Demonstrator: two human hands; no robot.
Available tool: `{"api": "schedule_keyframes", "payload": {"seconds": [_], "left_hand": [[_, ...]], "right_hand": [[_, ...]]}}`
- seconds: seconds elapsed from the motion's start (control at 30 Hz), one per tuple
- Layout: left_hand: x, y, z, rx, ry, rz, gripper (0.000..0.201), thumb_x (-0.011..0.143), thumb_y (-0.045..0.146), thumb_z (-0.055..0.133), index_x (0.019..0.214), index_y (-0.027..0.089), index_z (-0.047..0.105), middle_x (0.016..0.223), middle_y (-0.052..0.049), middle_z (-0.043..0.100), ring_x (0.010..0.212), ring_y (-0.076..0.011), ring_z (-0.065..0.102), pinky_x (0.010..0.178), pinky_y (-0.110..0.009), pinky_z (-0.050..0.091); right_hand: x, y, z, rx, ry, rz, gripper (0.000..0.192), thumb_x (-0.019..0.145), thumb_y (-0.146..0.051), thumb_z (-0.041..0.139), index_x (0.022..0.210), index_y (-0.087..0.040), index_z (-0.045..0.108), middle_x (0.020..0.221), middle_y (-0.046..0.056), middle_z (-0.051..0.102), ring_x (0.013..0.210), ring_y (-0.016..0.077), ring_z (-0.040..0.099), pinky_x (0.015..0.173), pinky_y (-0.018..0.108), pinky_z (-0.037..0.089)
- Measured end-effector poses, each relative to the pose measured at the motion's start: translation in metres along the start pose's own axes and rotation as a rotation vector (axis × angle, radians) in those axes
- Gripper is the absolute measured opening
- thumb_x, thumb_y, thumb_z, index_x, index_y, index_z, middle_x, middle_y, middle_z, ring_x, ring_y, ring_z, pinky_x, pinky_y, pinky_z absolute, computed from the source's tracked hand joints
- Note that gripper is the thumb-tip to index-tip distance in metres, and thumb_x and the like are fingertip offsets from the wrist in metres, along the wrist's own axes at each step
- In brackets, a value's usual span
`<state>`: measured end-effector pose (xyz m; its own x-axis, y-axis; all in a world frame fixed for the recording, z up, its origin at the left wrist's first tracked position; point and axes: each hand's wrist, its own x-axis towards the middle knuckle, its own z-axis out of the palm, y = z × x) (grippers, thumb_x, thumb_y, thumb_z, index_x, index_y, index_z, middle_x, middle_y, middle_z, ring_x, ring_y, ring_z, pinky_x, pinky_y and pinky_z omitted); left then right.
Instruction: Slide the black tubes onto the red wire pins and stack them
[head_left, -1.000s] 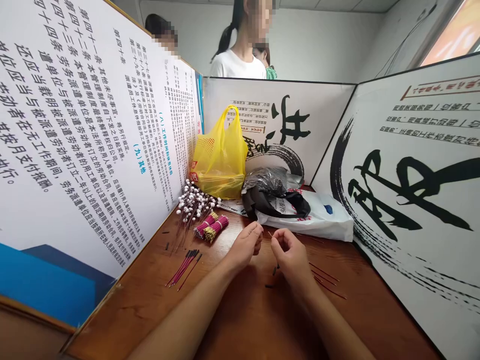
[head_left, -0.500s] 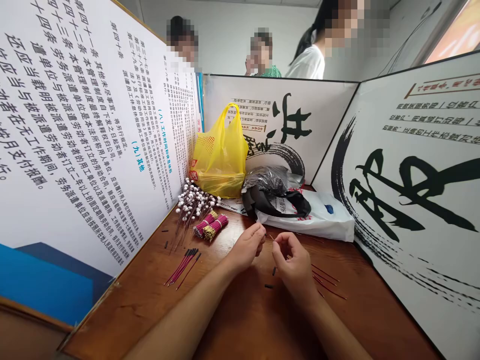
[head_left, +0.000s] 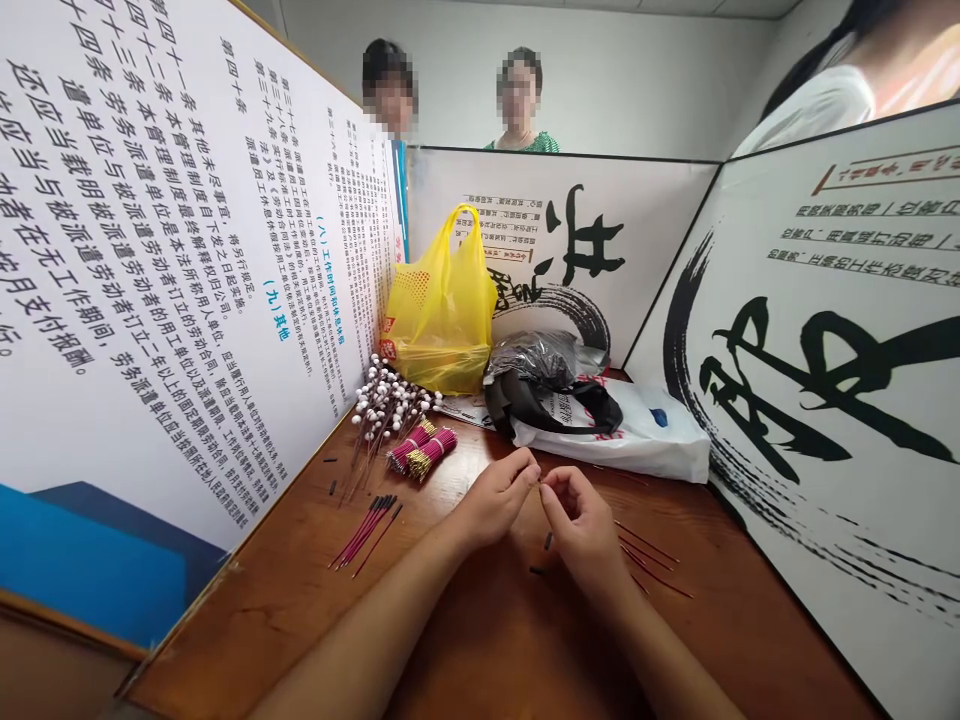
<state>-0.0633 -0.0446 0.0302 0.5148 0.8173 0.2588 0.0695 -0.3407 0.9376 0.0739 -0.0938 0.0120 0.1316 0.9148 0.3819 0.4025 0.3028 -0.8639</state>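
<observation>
- Boards (head_left: pixel 172 250) printed with writing stand on three sides of the hands, walling in the wooden table (head_left: pixel 480 640) beneath them.
- Yellow bag (head_left: pixel 442 310) sits well beyond the hands at the far left corner, with a black bag (head_left: pixel 544 385) and a white bag (head_left: pixel 637 430) lying beyond and to the right of them.
- Bunch of white-tipped stems (head_left: pixel 386 405) lies beyond and left of the left hand, beside tied pink bundles (head_left: pixel 420 450).
- Left hand (head_left: pixel 499 495) hovers over the table, its thumb and forefinger pinched shut and meeting the fingertips of the right hand.
- Right hand (head_left: pixel 581 520) is curled likewise, thumb and forefinger closed at the same spot; something very thin sits between the two pinches, too small to identify.
- Loose pink sticks (head_left: pixel 367 530) lie on the table to the left of the left forearm.
- Thin red sticks (head_left: pixel 652 560) lie just right of the right hand.
- Small black bits (head_left: pixel 547 541) rest on the table just below the right hand.
</observation>
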Motion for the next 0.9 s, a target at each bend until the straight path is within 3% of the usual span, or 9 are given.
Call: {"api": "schedule_keyframes", "payload": {"seconds": [0.27, 0.53, 0.9], "left_hand": [[0.001, -0.003, 0.002, -0.005, 0.008, 0.012, 0.028, 0.090, 0.042, 0.046, 0.077, 0.017, 0.047, 0.071, 0.003, 0.043, 0.068, -0.0117, 0.039, 0.064, -0.024, 0.033], [-0.001, 0.010, 0.008, -0.184, 0.170, 0.079, 0.014, 0.081, 0.025, 0.059, 0.086, 0.017, 0.050, 0.075, 0.002, 0.048, 0.070, -0.0107, 0.045, 0.066, -0.023, 0.038], [-0.006, 0.020, 0.008, -0.246, 0.117, 0.074, 0.008, 0.084, 0.022, 0.054, 0.086, 0.016, 0.049, 0.075, 0.001, 0.049, 0.064, -0.0094, 0.047, 0.060, -0.022, 0.040]], "right_hand": [[-0.001, -0.007, 0.000, 0.135, -0.059, 0.073, 0.028, 0.089, -0.045, 0.052, 0.079, -0.019, 0.056, 0.064, -0.003, 0.050, 0.056, 0.0127, 0.045, 0.051, 0.023, 0.038], [-0.006, -0.014, 0.000, 0.184, -0.041, 0.098, 0.029, 0.088, -0.046, 0.056, 0.077, -0.019, 0.056, 0.064, -0.003, 0.048, 0.056, 0.0116, 0.042, 0.049, 0.022, 0.035], [-0.004, -0.020, -0.002, 0.372, -0.079, 0.245, 0.032, 0.080, -0.049, 0.067, 0.080, -0.018, 0.060, 0.060, -0.001, 0.058, 0.047, 0.0096, 0.048, 0.047, 0.022, 0.039]]}}
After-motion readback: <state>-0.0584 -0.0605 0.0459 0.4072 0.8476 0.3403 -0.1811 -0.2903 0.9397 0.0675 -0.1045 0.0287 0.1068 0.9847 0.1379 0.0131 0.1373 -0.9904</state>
